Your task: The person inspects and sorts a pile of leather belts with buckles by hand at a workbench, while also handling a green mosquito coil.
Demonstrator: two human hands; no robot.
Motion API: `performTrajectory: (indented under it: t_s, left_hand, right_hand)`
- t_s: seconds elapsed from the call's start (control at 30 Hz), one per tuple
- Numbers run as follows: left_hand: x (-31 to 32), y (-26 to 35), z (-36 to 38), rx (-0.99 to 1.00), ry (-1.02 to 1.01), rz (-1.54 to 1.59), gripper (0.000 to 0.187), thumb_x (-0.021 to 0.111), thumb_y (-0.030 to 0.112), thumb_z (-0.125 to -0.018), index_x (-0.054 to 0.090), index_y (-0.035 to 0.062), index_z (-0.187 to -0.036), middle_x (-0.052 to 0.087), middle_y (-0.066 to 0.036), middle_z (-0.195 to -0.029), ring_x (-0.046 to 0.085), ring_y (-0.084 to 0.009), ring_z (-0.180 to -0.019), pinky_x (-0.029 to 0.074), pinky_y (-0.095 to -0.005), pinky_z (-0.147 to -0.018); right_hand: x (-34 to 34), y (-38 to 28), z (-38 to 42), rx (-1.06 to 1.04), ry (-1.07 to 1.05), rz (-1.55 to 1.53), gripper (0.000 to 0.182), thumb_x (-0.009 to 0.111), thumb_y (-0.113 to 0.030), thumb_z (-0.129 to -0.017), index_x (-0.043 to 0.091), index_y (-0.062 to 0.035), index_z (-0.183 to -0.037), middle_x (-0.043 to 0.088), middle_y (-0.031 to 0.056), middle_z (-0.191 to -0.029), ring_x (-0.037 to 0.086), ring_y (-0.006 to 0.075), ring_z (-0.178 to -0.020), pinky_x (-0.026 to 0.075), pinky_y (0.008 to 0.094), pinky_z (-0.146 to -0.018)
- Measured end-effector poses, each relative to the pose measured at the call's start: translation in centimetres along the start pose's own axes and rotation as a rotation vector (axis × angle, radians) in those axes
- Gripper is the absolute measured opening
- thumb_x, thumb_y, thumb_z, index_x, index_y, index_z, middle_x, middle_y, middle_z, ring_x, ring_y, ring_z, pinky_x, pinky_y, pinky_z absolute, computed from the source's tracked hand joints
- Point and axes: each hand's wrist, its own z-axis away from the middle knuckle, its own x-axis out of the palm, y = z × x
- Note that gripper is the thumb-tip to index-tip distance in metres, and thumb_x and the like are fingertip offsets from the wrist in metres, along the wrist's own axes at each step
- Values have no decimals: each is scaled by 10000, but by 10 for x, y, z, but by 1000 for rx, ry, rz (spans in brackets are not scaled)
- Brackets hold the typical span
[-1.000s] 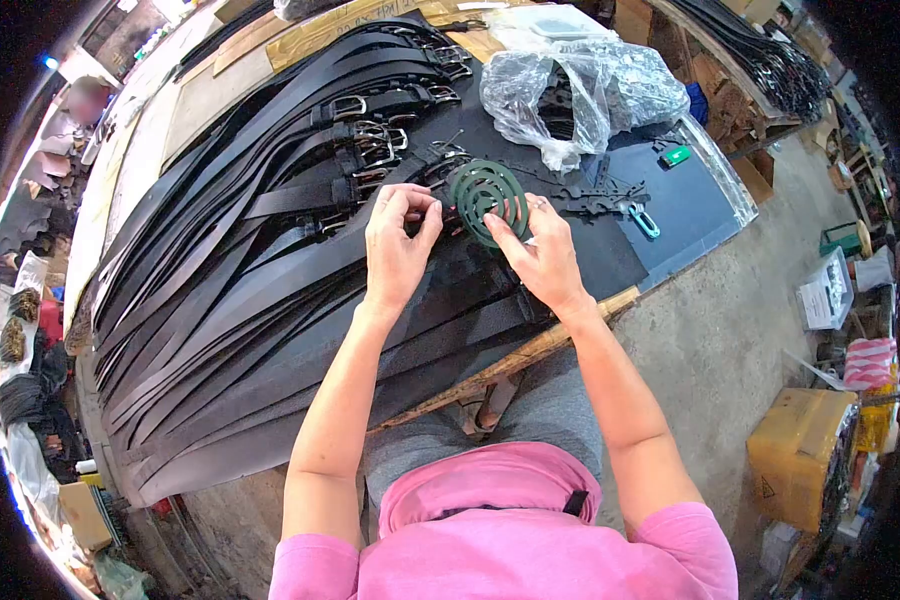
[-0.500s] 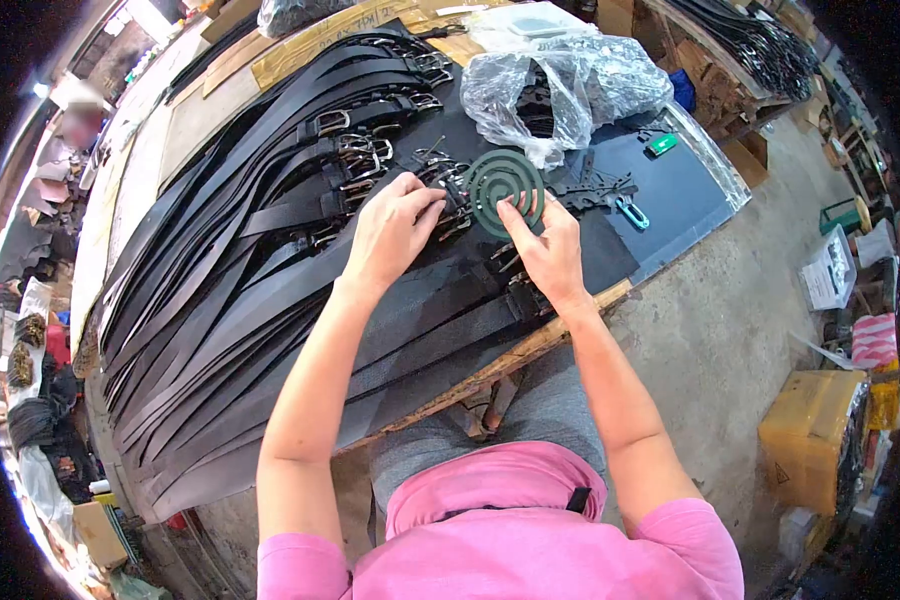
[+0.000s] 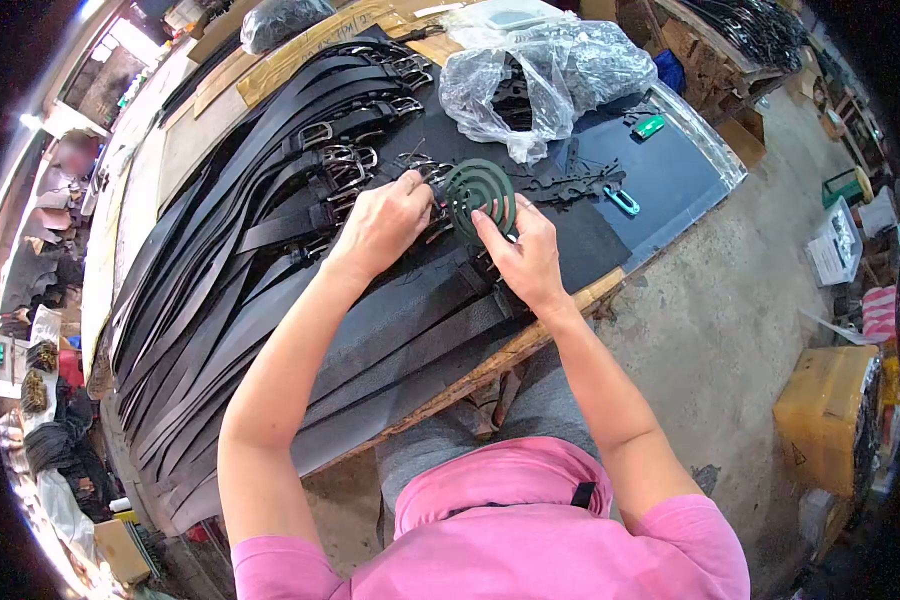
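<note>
clearly, a green mosquito coil [image 3: 480,188] is held up over the workbench [image 3: 682,200], its rings turned toward the camera. it is gripped by the right hand [image 3: 523,250], with the thumb pressed on its face and the fingers closed behind its right side. just beside the coil's left edge, the left hand [image 3: 385,225] is held with its fingers curled and the tips bunched near one another; whether they meet, or whether something small is pinched there, cannot be told.

beneath and to the left, black belts [image 3: 200,290] are spread across the workbench in long overlapping rows, with metal buckles [image 3: 348,160] gathered at their near-hand ends. past the coil, black cut-out strips [image 3: 570,182] are laid near a turquoise loop-shaped tool [image 3: 623,202] and a small green object [image 3: 649,127].

behind these, a clear plastic bag [image 3: 610,70] is set down with its mouth gaping, and dark pieces can be seen inside, too jumbled to be named. at the bench's far edge a grey plastic bag [image 3: 282,22] is placed, its contents hidden.

on the floor to the right, a clear plastic bin [image 3: 835,250] is seen with pale contents that cannot be made out, and a taped cardboard box [image 3: 820,415] is stood nearer, its inside out of sight.
</note>
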Motion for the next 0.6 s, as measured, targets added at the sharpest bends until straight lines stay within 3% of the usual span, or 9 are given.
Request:
performTrajectory:
  t_s: [0.2,0.6]
  left_hand:
    - [-1,1,6,4,80,11,90,702,66,-796,626,52,-843,633,-77,-887,666,-270,-747,549,-372,-626]
    - [0,2,7,-5,96,19,91,708,66,-790,637,56,-846,637,-75,-872,667,-265,-742,553,-367,-625]
  right_hand:
    - [4,2,0,-42,21,21,96,680,-71,-840,661,18,-871,649,186,-866,608,369,-836,485,426,-746]
    - [5,3,-3,-59,-13,86,114,681,-85,-834,654,18,-874,645,198,-883,598,381,-861,476,441,-772]
